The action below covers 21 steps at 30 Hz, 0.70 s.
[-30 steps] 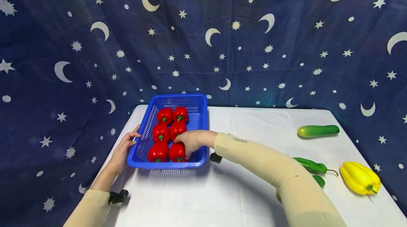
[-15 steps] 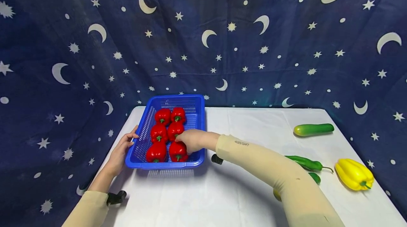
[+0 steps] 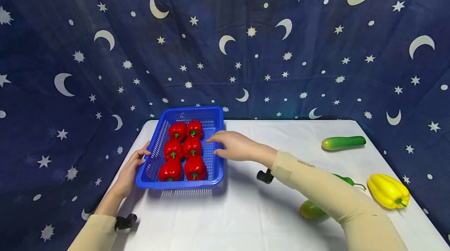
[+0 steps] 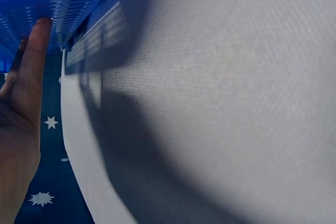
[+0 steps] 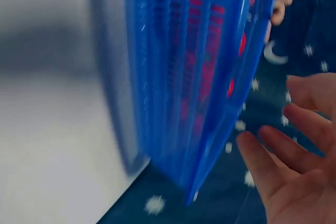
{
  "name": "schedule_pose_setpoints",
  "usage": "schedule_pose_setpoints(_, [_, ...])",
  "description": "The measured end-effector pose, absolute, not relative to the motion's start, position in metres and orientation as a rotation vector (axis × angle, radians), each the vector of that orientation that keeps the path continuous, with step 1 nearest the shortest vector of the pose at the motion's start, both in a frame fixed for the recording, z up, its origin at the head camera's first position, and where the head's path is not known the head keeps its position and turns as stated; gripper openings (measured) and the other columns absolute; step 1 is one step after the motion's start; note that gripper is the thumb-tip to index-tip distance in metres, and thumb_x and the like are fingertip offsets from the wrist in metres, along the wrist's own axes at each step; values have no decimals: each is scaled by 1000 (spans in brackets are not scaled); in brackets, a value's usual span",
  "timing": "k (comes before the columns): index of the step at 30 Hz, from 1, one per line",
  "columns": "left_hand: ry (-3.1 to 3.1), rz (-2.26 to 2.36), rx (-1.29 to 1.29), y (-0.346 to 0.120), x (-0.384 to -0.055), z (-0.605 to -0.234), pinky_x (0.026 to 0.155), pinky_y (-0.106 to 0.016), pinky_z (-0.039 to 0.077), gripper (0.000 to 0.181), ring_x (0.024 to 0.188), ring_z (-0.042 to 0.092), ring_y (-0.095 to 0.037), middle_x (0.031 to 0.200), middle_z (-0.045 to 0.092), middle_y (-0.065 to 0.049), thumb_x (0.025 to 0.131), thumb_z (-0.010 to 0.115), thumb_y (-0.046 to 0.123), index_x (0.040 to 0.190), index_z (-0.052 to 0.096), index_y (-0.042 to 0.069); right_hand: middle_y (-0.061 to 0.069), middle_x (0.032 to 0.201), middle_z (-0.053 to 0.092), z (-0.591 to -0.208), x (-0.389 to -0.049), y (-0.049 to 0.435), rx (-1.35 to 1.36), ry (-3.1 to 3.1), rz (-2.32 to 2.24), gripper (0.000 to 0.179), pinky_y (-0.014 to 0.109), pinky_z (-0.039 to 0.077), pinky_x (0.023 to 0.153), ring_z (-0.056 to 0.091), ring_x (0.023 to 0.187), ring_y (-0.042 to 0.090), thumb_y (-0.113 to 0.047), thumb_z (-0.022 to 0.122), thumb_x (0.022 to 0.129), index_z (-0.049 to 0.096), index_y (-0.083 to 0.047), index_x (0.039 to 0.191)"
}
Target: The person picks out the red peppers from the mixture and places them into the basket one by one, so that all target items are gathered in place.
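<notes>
Red bell peppers (image 3: pixel 191 146) stand in two columns in a blue perforated basket (image 3: pixel 218 167); each column holds 3. My left hand (image 3: pixel 131 169) rests against the basket's left side, fingertips at the rim. In the left wrist view, a fairly straight finger (image 4: pixel 32 66) touches the outer wall. My right hand (image 3: pixel 236 146) hovers over the basket's right rim, thumb and fingers spread and nothing between them. The right wrist view shows the right hand (image 5: pixel 299 150) with its fingers apart, beside the basket's rim.
On the white table's (image 3: pixel 267 133) right side lie a green-yellow cucumber-like vegetable (image 3: pixel 343 143), a green chili pepper (image 3: pixel 346 179) partly behind the sleeve, another green-yellow vegetable (image 3: pixel 311 210), and a yellow bell pepper (image 3: pixel 388 191). A dark patterned curtain (image 3: pixel 260 47) hangs behind.
My right hand has let go of the front-right red bell pepper and moved up and right to the basket's rim. The left hand has stayed at the basket. The head view has shifted slightly.
</notes>
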<state>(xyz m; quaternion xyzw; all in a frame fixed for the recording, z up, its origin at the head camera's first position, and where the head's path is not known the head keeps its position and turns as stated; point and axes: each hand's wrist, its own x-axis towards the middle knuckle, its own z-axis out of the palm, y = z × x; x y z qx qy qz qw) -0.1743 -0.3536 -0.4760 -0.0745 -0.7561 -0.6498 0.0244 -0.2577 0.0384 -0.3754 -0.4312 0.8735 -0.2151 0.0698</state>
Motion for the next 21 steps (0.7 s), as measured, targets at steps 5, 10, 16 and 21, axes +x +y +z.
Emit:
schedule_pose_setpoints(5, [-2328, -2018, -240, -352, -175, -477, 104, -11, 31, 27, 156, 0, -36, 171, 11, -8, 106, 29, 5, 128, 42, -3, 8, 144, 58, -373, -260, 104, -1180, 2791, -817, 42, 43, 49, 99, 65, 115, 24, -25, 67, 98, 63, -14, 139])
schedule_pose_setpoints(10, [-2344, -2010, -242, -354, -170, -477, 103, -11, 31, 28, 156, 0, -35, 172, 11, -7, 105, 30, 6, 128, 43, -2, 16, 150, 50, -383, -265, 170, -969, 2925, -819, 46, 54, 43, 104, 59, 126, 36, -26, 67, 98, 60, -11, 141])
schedule_pose_setpoints(16, [-2389, -1957, -252, -365, -170, -465, 100, -13, 36, 28, 155, -1, -39, 172, 9, -8, 105, 29, 6, 128, 44, 0, 23, 153, 44, -401, -277, 231, -766, 3014, -695, 51, 62, 32, 110, 40, 140, 45, -26, 62, 101, 53, -6, 146])
schedule_pose_setpoints(21, [-2574, -1825, -227, -373, -170, -455, 89, -25, 50, 29, 150, 21, -47, 171, 10, -10, 106, 32, 8, 131, 44, 0, 27, 155, 38, -420, -268, 269, -635, 3019, -636, 53, 68, 31, 107, 36, 141, 50, -26, 61, 102, 49, -4, 149])
